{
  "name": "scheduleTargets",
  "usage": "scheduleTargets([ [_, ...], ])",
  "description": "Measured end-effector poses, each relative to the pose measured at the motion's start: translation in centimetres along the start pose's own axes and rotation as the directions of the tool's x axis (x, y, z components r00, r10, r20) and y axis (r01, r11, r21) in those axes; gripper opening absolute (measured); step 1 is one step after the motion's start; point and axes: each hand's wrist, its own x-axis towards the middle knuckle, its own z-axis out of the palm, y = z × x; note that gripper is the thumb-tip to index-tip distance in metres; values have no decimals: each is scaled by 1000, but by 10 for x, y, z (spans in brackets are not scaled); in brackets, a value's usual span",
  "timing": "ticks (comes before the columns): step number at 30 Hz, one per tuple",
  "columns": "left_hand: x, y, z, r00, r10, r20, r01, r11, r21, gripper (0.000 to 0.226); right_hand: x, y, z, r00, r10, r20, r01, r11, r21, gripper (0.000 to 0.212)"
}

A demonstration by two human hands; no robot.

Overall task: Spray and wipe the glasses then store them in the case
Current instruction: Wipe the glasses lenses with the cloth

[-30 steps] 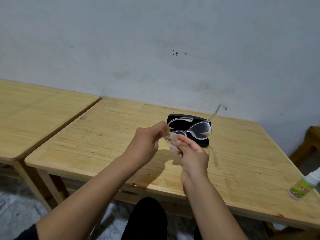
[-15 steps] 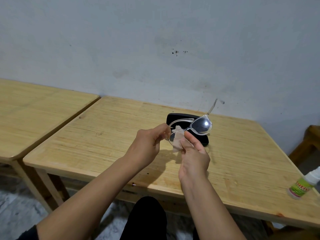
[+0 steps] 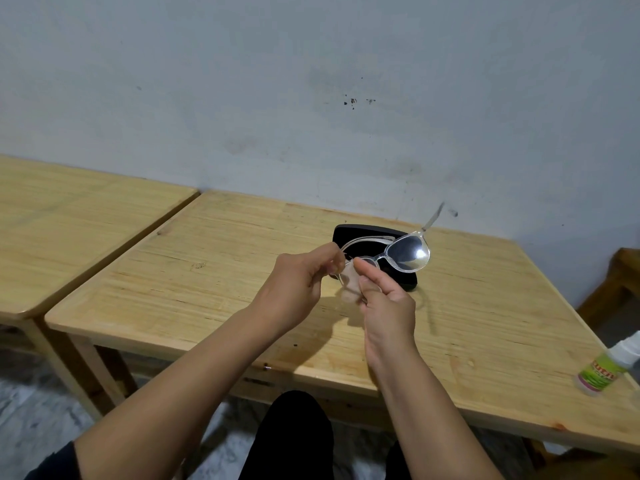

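Your L hand pinches glasses at frame end, R hand pinches cloth on near lens. Glasses tilted since 1 s ago, far lens now catching glare. Wiping ongoing. Case just beyond fingers, bottle far R.

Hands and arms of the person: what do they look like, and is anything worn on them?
Both forearms are bare from wrist to near the elbow. The left hand and the right hand wear no gloves, and no ring, watch or bracelet shows. At the bottom left edge, a dark sleeve begins on the left upper arm. The right upper arm is out of the frame.
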Motion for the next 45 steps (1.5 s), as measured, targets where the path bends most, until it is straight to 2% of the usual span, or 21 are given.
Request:
scheduleTargets([
  [5,3,-1,-8,1000,-24,-13,24,999,24,44,1,-5,-5,989,-21,146,54,974,-222,30],
  [8,3,-3,-8,999,-27,-25,28,1000,12,46,2,-8,-5,991,-47,127,84,948,-306,24],
  [12,3,-7,-8,1000,-18,-13,18,1000,25,36,0,-10,-6,989,-111,101,141,921,-363,15],
  [16,5,-3,-7,1000,-22,-21,22,999,25,41,-3,-9,-5,986,-168,19,166,944,-287,15],
  [20,4,5,1,1000,6,-30,-6,1000,1,45,-5,-1,4,952,-203,-229,183,978,-104,21],
  [23,2,12,11,999,35,-41,-37,998,-53,47,-4,-3,12,908,-173,-382,204,978,43,25],
  [26,2,15,16,998,41,-50,-45,996,-73,44,-2,-7,14,923,-120,-365,173,978,117,25],
  [29,4,14,13,998,51,-37,-53,996,-66,40,-3,-8,10,964,-97,-247,136,980,145,20],
  [32,6,16,7,998,59,-22,-60,997,-52,34,-3,-10,6,983,-105,-152,119,990,82,19],
  [34,7,15,5,998,58,-27,-59,998,-34,36,-2,-11,6,975,-136,-173,146,988,50,20],
  [39,6,15,8,999,48,-16,-48,998,-30,48,0,-9,12,904,-209,-373,249,967,62,29],
  [42,7,16,9,998,52,-21,-52,998,-30,50,0,-9,13,882,-239,-407,282,958,50,31],
  [45,8,17,5,998,56,-41,-57,998,-20,48,0,-9,11,881,-294,-370,296,954,-52,29],
])
